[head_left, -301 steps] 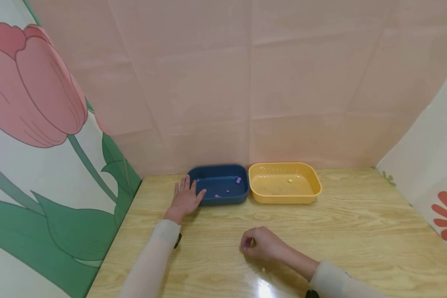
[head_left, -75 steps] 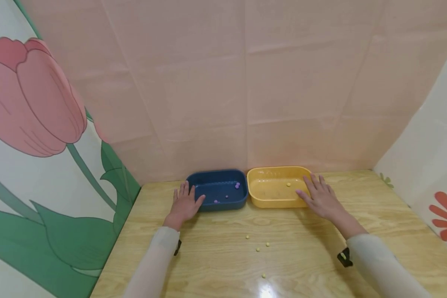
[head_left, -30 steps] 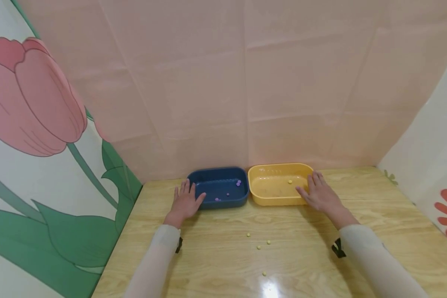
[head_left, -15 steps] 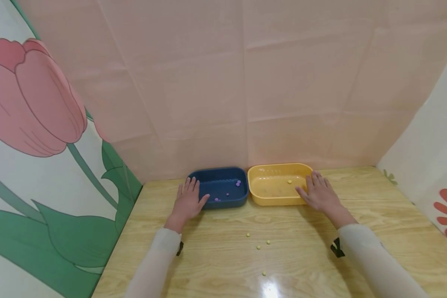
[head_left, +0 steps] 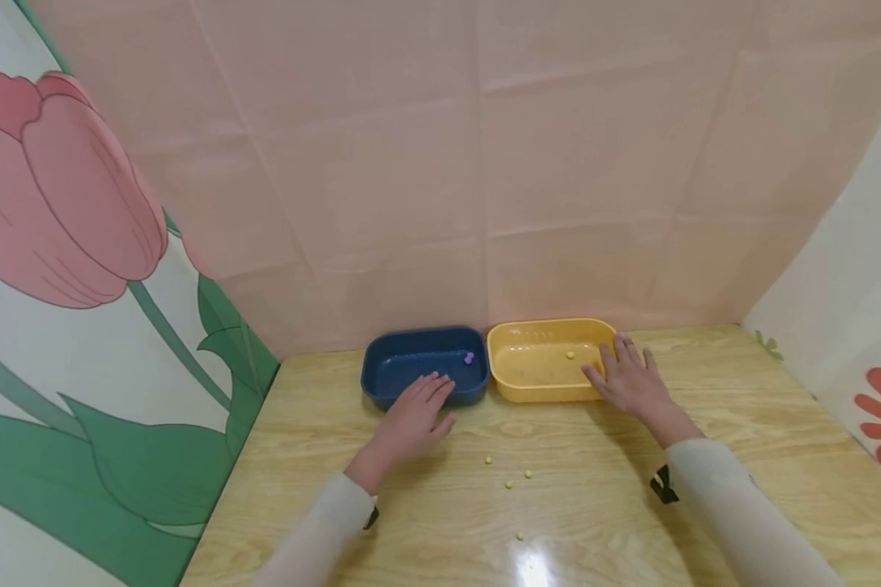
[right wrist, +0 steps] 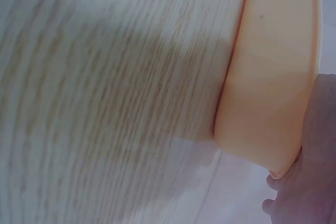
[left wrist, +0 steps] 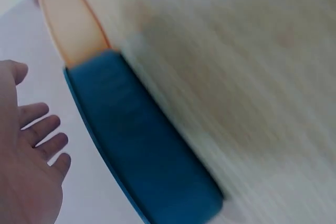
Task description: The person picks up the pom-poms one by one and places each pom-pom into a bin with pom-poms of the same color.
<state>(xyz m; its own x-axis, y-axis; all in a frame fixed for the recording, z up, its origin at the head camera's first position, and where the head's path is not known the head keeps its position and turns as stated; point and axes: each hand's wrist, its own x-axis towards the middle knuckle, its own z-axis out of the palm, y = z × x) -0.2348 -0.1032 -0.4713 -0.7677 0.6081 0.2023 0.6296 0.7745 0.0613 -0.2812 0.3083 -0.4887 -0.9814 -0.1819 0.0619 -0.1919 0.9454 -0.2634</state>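
While the left hand (head_left: pixel 409 419), fingers extended, hangs over the navy tray (head_left: pixel 404 342), the right hand (head_left: pixel 633 383), likewise unclenched, touches the yellow tray (head_left: pixel 546 393); both trays, glossy and round-cornered, stand abreast on the worktop (head_left: pixel 580 505).

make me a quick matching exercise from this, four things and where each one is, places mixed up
Things
1. left hand
2. right hand
3. purple beads
4. group of four yellow beads

Places
A. lying on the table
B. lying in the blue tray
C. at the right end of the yellow tray
D. over the blue tray's near edge

Pairs: 1-D, 2-C, 3-B, 4-A
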